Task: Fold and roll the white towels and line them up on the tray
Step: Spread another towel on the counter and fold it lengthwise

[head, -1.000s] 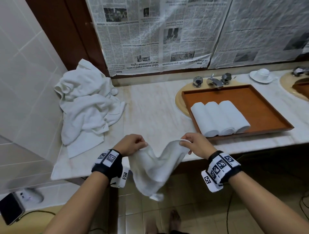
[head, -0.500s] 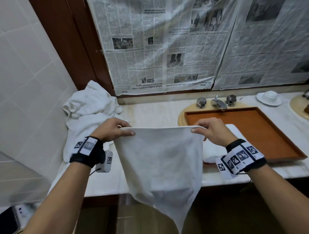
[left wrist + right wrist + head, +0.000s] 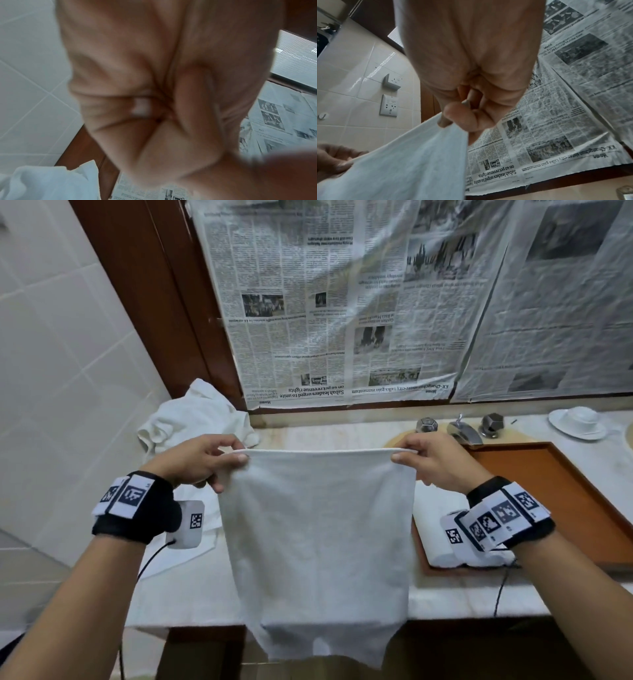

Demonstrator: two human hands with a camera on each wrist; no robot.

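A white towel hangs spread flat in front of me, its top edge stretched level above the counter. My left hand pinches its top left corner and my right hand pinches its top right corner. The right wrist view shows that hand pinching the towel, with the left hand on the far corner. The left wrist view is filled by the curled left hand. Rolled white towels lie in the brown tray, mostly hidden behind the towel and my right wrist.
A heap of loose white towels lies at the counter's back left against the tiled wall. A faucet and a white cup on a saucer stand behind the tray. Newspaper covers the wall behind the marble counter.
The towel went from bunched and slack between my hands to spread flat. Both hands rose and moved apart, pulling the top edge taut.
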